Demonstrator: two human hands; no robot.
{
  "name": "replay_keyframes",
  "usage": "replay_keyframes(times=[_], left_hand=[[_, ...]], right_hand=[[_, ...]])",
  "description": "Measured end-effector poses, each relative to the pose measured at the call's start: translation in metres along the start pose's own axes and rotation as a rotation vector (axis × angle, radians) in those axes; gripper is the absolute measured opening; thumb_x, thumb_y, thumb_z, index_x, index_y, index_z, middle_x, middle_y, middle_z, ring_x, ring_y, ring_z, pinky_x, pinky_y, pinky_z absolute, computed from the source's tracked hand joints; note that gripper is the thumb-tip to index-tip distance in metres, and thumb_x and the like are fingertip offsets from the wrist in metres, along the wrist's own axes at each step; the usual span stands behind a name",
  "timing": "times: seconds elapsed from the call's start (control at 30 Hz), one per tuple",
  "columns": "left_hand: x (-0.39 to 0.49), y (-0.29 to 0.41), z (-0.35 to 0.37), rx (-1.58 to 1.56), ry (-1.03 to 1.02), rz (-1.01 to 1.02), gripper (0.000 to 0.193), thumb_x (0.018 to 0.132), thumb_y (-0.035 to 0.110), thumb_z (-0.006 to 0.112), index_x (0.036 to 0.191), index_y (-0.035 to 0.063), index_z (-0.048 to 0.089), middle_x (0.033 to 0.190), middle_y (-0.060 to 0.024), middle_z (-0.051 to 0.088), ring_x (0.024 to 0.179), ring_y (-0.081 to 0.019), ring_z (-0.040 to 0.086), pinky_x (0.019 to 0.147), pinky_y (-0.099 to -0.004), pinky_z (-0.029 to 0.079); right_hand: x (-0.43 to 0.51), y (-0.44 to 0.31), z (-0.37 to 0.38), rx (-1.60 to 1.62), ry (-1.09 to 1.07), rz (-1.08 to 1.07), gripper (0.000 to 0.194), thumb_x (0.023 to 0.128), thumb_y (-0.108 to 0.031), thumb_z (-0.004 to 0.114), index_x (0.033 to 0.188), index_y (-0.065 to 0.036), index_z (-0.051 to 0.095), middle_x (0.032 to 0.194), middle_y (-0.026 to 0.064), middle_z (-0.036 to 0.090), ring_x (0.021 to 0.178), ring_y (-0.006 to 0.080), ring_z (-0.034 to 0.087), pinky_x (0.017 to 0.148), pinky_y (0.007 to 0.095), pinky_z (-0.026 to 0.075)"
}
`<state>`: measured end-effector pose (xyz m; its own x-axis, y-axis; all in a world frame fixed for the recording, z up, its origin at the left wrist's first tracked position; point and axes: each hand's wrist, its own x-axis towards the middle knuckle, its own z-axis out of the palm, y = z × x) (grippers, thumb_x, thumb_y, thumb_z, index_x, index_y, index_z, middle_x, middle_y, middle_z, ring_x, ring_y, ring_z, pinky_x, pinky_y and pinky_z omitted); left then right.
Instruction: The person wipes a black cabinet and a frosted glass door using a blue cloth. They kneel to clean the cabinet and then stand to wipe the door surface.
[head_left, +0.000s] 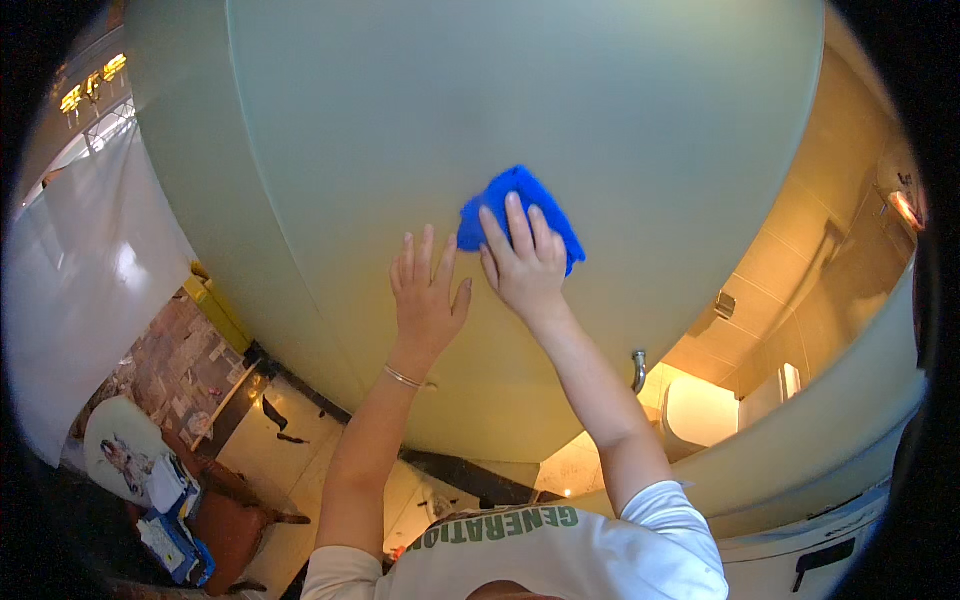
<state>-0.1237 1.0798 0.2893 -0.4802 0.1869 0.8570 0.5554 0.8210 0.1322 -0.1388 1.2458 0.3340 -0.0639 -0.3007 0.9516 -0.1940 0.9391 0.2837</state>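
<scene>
A blue microfibre-like cloth (551, 204) lies pressed against a tall frosted glass panel (450, 112). My right hand (529, 262) rests on top of the cloth, fingers spread over it and holding it to the glass. Lower and to the left, my left hand (427, 304) is bare, with its fingers apart and its palm towards the panel. Whether that palm touches the glass is hard to tell. A thin bangle (403, 376) circles my left wrist. Near the panel's lower right edge is a curved metal handle (639, 371).
Right of the panel is a tiled bathroom with a toilet (701, 411) and a toilet-paper holder (724, 305). At lower left stands a brown chair (234, 529) bearing a printed cushion (124, 446) and packages (176, 525). A translucent sheet (90, 285) hangs at far left.
</scene>
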Motion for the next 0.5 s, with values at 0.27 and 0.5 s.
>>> replay_keyframes(times=[0.27, 0.5], left_hand=[[0.029, -0.06, -0.004, 0.041, 0.017, -0.029, 0.067, 0.089, 0.03, 0.064, 0.149, 0.0106, 0.04, 0.159, -0.0207, 0.022, 0.146, -0.0452, 0.016, 0.114, -0.0631, 0.013], [0.019, -0.097, 0.003, 0.084, 0.082, -0.044, 0.065, 0.09, 0.034, 0.063, 0.148, 0.0147, 0.044, 0.159, -0.0183, 0.026, 0.146, -0.0426, 0.02, 0.112, -0.0651, 0.015]], right_hand=[[0.105, 0.011, 0.051, -0.157, 0.19, 0.269, 0.043, 0.08, -0.031, 0.066, 0.122, -0.029, 0.069, 0.141, 0.0092, 0.053, 0.127, 0.0408, 0.044, 0.093, 0.0504, 0.033], [-0.057, -0.046, 0.075, -0.027, 0.011, -0.109, 0.043, 0.078, -0.04, 0.069, 0.121, -0.045, 0.065, 0.135, -0.0025, 0.055, 0.132, 0.0328, 0.036, 0.103, 0.0461, 0.026]])
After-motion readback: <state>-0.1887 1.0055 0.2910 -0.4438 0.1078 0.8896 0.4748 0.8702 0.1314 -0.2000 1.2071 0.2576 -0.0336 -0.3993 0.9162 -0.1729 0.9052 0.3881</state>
